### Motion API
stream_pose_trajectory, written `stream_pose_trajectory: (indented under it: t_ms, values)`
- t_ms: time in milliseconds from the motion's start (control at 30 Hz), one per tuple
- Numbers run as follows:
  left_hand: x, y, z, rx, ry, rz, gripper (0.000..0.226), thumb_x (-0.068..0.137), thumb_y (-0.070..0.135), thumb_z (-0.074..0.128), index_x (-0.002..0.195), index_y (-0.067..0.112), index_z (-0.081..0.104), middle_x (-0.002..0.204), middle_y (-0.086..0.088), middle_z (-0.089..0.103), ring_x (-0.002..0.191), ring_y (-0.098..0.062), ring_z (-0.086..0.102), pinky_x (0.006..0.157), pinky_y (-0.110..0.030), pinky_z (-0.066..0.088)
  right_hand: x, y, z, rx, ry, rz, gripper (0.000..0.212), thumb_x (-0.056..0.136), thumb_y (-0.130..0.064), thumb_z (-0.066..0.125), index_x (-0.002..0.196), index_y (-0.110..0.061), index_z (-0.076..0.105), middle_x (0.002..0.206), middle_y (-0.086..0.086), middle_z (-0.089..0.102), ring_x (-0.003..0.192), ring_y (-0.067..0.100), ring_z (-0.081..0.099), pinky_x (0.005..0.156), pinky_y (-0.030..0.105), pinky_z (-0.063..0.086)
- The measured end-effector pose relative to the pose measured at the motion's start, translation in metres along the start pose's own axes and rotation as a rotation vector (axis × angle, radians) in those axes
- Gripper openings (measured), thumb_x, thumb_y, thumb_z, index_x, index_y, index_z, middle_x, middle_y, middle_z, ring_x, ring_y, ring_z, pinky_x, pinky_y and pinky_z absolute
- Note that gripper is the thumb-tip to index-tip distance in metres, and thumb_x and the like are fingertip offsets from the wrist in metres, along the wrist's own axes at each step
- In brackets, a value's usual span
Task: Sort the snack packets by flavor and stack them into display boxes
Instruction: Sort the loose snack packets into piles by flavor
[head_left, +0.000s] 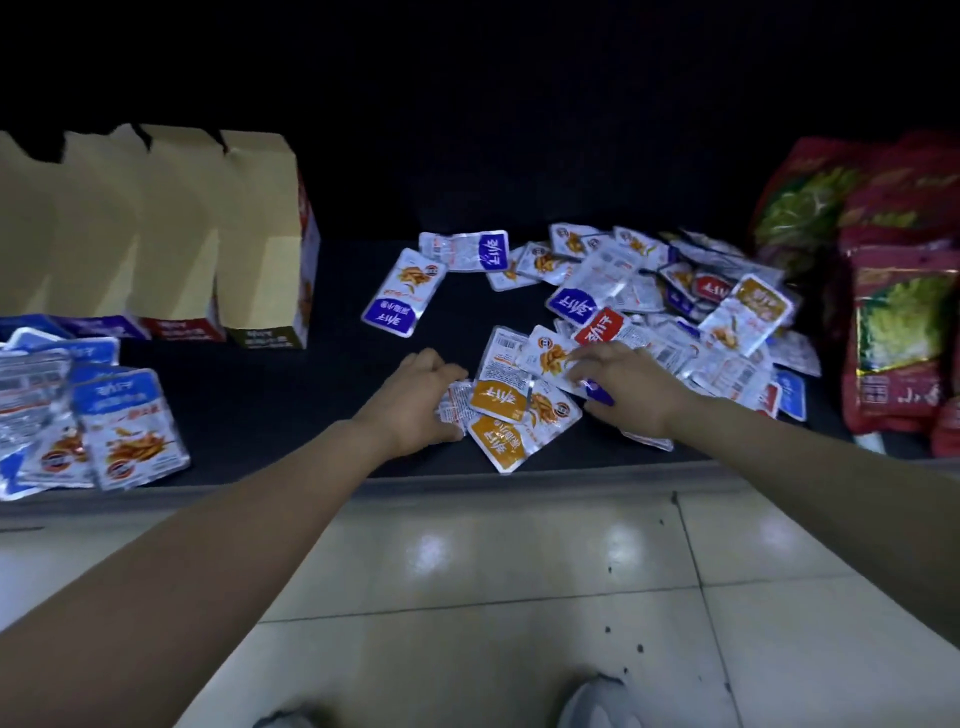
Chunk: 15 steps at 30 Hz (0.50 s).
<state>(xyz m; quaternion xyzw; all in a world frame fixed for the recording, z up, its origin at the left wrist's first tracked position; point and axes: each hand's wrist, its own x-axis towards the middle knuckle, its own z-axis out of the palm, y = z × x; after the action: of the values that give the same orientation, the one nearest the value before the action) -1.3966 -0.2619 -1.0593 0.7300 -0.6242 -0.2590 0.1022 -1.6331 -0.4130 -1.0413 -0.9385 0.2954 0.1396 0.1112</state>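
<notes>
Hands: left hand (415, 397) curled round packet (453, 408), right hand (626, 387) spread on pile (670, 306) | foil judged light, slippery; edge-pinch advised.

A loose pile of snack packets (670, 312) lies on a dark shelf (285, 405). At the pile's near-left edge, the left hand (415, 400) grips a crumpled silver packet (453, 410) that touches two orange packets (498, 400). The right hand (623, 387) rests spread fingers on the pile's near side. Far left of the pile stand open display boxes (260, 249) and blue packets (124, 431). Red bags (893, 322) lie to the pile's right.
</notes>
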Motion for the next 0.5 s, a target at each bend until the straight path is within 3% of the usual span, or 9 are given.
stream_pose_trajectory:
  t_ms: [67, 133, 233, 400, 500]
  values:
    - [0.003, 0.004, 0.000, 0.046, 0.034, -0.017, 0.077, 0.078, 0.042, 0.075, 0.143, 0.018, 0.041, 0.129, -0.005, 0.041, 0.122, -0.021, 0.037, 0.103, -0.034, 0.036, 0.003, -0.006, -0.002, 0.143, 0.051, -0.043, 0.061, 0.094, -0.031, 0.061, 0.148, -0.023, 0.035, 0.160, 0.004, 0.022, 0.145, 0.024, 0.021, 0.116, 0.039, 0.023]
    - [0.004, 0.006, 0.000, 0.130, 0.038, -0.070, 0.080, 0.075, 0.053, 0.073, 0.142, 0.021, 0.041, 0.128, -0.005, 0.039, 0.121, -0.021, 0.035, 0.103, -0.036, 0.034, 0.006, -0.016, -0.001, 0.233, -0.007, -0.082, 0.070, 0.093, -0.041, 0.059, 0.152, -0.028, 0.024, 0.162, 0.001, 0.014, 0.147, 0.021, 0.015, 0.119, 0.041, 0.019]
    - [0.004, 0.007, 0.002, 0.150, 0.032, -0.110, 0.077, 0.072, 0.048, 0.077, 0.138, 0.026, 0.044, 0.124, -0.005, 0.040, 0.117, -0.021, 0.036, 0.100, -0.036, 0.035, 0.004, -0.024, 0.012, 0.074, -0.112, -0.091, 0.072, 0.093, -0.052, 0.053, 0.153, -0.034, 0.019, 0.163, -0.002, 0.007, 0.149, 0.018, 0.009, 0.119, 0.039, 0.012]
    - [0.009, 0.000, 0.004, 0.080, 0.150, -0.118, 0.082, 0.074, 0.038, 0.079, 0.144, 0.021, 0.040, 0.129, -0.007, 0.040, 0.119, -0.023, 0.035, 0.100, -0.032, 0.036, -0.001, -0.009, 0.023, -0.040, 0.045, 0.026, 0.076, 0.086, -0.064, 0.054, 0.151, -0.035, 0.026, 0.160, -0.005, 0.017, 0.145, 0.016, 0.015, 0.113, 0.035, 0.010]
    - [0.015, -0.001, 0.005, -0.036, 0.201, -0.153, 0.083, 0.076, 0.033, 0.079, 0.146, 0.017, 0.038, 0.132, -0.009, 0.040, 0.124, -0.024, 0.034, 0.102, -0.029, 0.033, 0.006, -0.002, 0.016, 0.015, 0.069, 0.077, 0.072, 0.084, -0.059, 0.062, 0.146, -0.033, 0.038, 0.157, -0.004, 0.025, 0.142, 0.018, 0.020, 0.111, 0.037, 0.014]
